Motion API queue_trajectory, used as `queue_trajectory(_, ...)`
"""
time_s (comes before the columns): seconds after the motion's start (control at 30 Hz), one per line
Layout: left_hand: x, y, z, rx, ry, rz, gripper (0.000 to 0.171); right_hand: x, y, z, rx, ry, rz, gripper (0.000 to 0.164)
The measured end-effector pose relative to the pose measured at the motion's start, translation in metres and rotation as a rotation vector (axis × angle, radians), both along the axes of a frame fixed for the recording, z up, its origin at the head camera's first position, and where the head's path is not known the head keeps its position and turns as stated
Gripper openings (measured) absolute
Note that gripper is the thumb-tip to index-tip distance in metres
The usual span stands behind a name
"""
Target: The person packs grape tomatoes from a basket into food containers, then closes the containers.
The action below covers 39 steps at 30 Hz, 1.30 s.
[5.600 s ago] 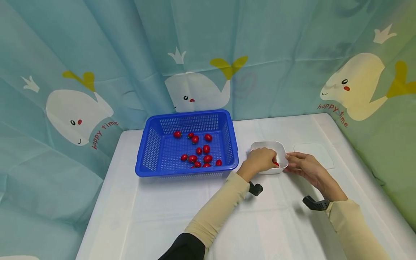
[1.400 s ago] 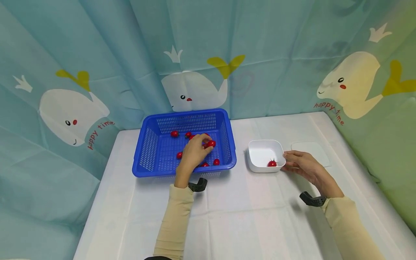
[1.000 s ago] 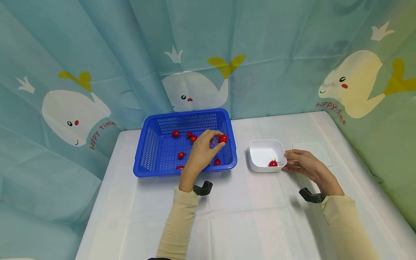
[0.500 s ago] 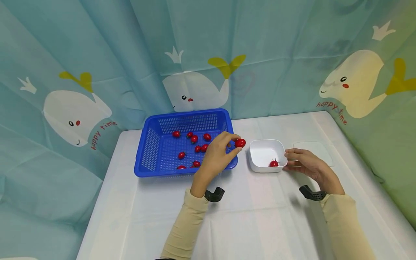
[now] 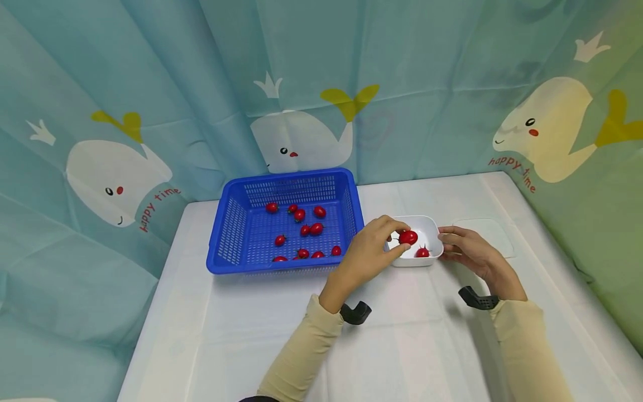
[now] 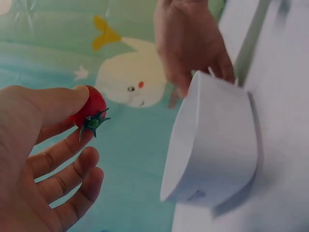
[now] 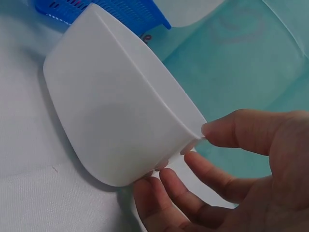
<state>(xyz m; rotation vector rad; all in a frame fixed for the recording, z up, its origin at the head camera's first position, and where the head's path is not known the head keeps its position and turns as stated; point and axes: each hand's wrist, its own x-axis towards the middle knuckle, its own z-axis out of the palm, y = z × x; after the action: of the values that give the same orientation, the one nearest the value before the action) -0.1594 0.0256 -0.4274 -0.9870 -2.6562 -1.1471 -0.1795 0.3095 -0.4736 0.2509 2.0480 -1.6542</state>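
Between thumb and forefinger, my left hand (image 5: pixel 369 251) pinches a red cherry tomato (image 5: pixel 408 237) above the left part of a small white box (image 5: pixel 402 263). The green calyx of the held tomato (image 6: pixel 92 104) shows in the left wrist view, where the other fingers are loosely bent. Inside the box lies another cherry tomato (image 5: pixel 422 253). My right hand (image 5: pixel 472 251) touches the box's right side; in the right wrist view its thumb is at the rim of the box (image 7: pixel 111 101) and relaxed fingertips rest against the outer wall.
A blue perforated basket (image 5: pixel 236 267) with several cherry tomatoes (image 5: pixel 316 229) stands left of the box. A translucent flat lid (image 5: pixel 489 234) lies on the white-covered table (image 5: pixel 402 346) behind my right hand. A whale-print curtain (image 5: pixel 412 111) borders the table.
My left hand picked the tomato from among those in the basket and carried it right, over the basket's rim, to above the box. My right hand stays at the box's side.
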Motion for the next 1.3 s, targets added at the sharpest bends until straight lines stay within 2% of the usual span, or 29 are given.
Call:
queue_trajectory(0.3,-0.002,0.017,-0.008,0.052,-0.040,-0.059,0.031,0.000,-0.002,-0.003,0.032,0.009,-0.014,0.070)
queue_trajectory(0.5,-0.010,0.027,-0.018,0.089,-0.094,-0.043,0.029,0.000,-0.002,-0.005,0.019,0.004,-0.017,0.070)
queue_trajectory(0.63,-0.017,0.035,-0.022,0.122,-0.123,-0.055,0.028,0.002,-0.001,-0.005,0.000,0.014,-0.021,0.069)
queue_trajectory(0.93,-0.030,0.049,-0.037,0.268,-0.361,-0.025,0.029,0.002,0.000,-0.005,-0.025,0.028,-0.019,0.068)
queue_trajectory(1.07,-0.035,0.053,-0.039,0.267,-0.401,-0.031,0.030,0.002,0.000,-0.005,-0.035,0.026,-0.021,0.067)
queue_trajectory(1.3,-0.040,0.058,-0.041,0.218,-0.421,-0.023,0.029,0.002,0.003,-0.006,-0.061,0.017,-0.019,0.066)
